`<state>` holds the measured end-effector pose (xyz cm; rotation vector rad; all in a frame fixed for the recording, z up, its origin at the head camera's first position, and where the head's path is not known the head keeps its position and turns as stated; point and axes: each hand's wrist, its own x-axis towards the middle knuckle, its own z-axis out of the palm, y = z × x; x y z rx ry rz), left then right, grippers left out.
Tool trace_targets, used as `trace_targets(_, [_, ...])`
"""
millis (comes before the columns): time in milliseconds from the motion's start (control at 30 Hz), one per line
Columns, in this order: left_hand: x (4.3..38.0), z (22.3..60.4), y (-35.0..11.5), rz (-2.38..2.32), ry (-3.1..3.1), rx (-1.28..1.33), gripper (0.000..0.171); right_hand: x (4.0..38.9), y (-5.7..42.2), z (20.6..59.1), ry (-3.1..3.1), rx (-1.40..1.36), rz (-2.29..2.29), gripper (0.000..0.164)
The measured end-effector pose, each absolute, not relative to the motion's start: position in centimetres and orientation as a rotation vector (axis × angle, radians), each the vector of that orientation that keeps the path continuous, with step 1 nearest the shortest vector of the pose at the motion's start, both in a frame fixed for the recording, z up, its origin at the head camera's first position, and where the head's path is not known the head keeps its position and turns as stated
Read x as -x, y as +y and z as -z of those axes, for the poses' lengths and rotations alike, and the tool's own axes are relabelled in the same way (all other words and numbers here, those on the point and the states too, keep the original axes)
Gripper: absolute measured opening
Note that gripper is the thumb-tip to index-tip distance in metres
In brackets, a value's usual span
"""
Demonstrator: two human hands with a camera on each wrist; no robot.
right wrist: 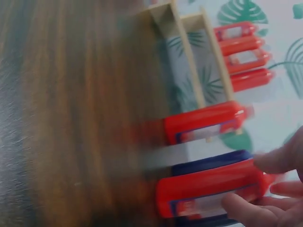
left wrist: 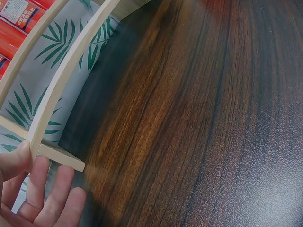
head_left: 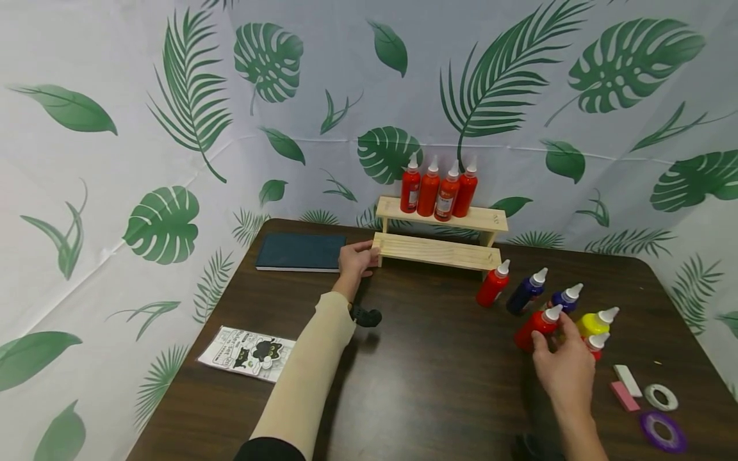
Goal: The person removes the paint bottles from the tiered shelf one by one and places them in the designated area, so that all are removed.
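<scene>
With the right hand [head_left: 567, 368] I'm gripping an upright red bottle [head_left: 533, 331]; the wooden rack [head_left: 436, 251] is standing at its ten o'clock (left hand [head_left: 355, 258] pinching the rack's nine-o'clock end).

Four bottles [head_left: 428, 194] stand atop a rack [head_left: 436, 250], with a book [head_left: 301, 251] to its left and other bottles [head_left: 492, 288] front right.

Left arm: a long, pale cream sleeve [head_left: 314, 362], plain and softly creased, bordered by a black section [head_left: 271, 449] at the lower edge of the head view. Between cuff and left hand [head_left: 356, 258], a small black device [head_left: 366, 316] with a rounded end is worn at the wrist. Right hand [head_left: 566, 368]: ungloved; the visible forearm [head_left: 578, 430] is sleeveless.
</scene>
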<state>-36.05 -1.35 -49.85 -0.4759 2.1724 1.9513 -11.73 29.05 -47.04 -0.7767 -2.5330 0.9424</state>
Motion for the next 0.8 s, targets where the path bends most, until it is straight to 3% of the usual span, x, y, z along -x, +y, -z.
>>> trace_targets(233, [35.9, 49.8, -1.2, -1.961, 2.201, 0.436, 0.03, 11.3, 27.8, 43.0, -2.341, 0.713, -0.93, 0.059])
trace_targets(433, [35.8, 49.8, -1.3, -1.973, 2.19, 0.448, 0.029, 12.6, 26.8, 39.8, -2.221, 0.483, -1.069, 0.049])
trace_targets(800, [36.1, 50.1, -1.2, -1.96, 2.186, 0.458, 0.029, 23.7, 25.6, 37.9, -2.443, 0.037, -1.425, 0.058])
